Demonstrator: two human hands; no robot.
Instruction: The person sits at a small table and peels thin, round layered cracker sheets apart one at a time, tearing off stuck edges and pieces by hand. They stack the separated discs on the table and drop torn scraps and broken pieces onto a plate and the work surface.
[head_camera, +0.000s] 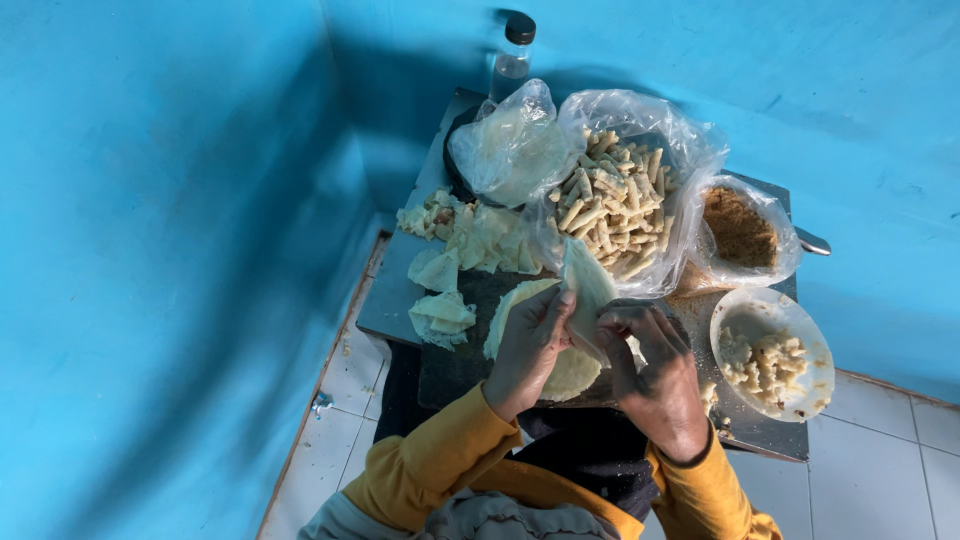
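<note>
My left hand (530, 345) and my right hand (650, 375) both hold a thin pale pastry wrapper (585, 285), lifted and folded above a stack of round wrappers (560, 375) on the dark work board (450, 365). My left fingers pinch its left edge and my right fingers grip its lower right side. Behind the hands, a clear plastic bag (615, 205) holds many rolled pale sticks.
A bag of flat wrappers (510, 150) and a bottle (513, 55) stand at the back. A bag of brown crumbs (740, 230) and a white bowl of filling (772, 355) sit at the right. Torn wrapper scraps (440, 315) lie at the left. Blue walls enclose the small table.
</note>
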